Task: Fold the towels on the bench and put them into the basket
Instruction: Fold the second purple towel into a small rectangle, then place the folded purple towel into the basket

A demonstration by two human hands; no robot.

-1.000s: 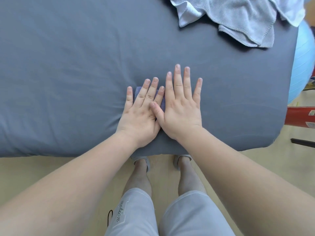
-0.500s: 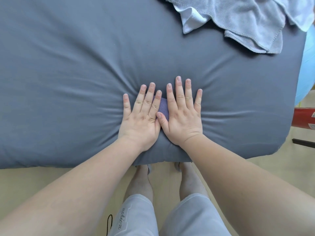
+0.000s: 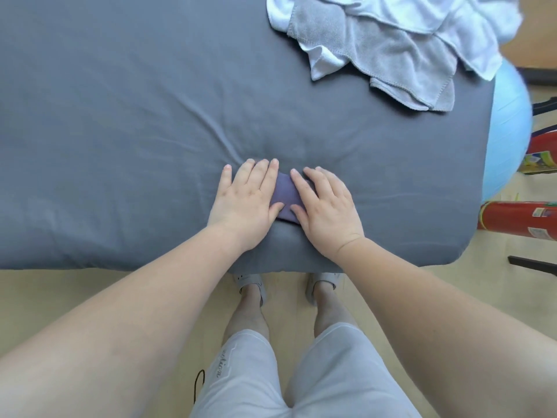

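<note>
While flat, nothing in grasp, left hand [image 3: 244, 200] and right hand [image 3: 327, 208] atop purple towel [image 3: 286, 191] (seemingly folded).

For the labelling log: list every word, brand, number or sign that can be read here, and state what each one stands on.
"motion" (slanted script, first letters uncertain): on the left leg of the pale trousers.
White label on the red cylinder: print too blurred to read.
Colourful packet beyond the cylinder: print too blurred to read.
No other text shows.
</note>
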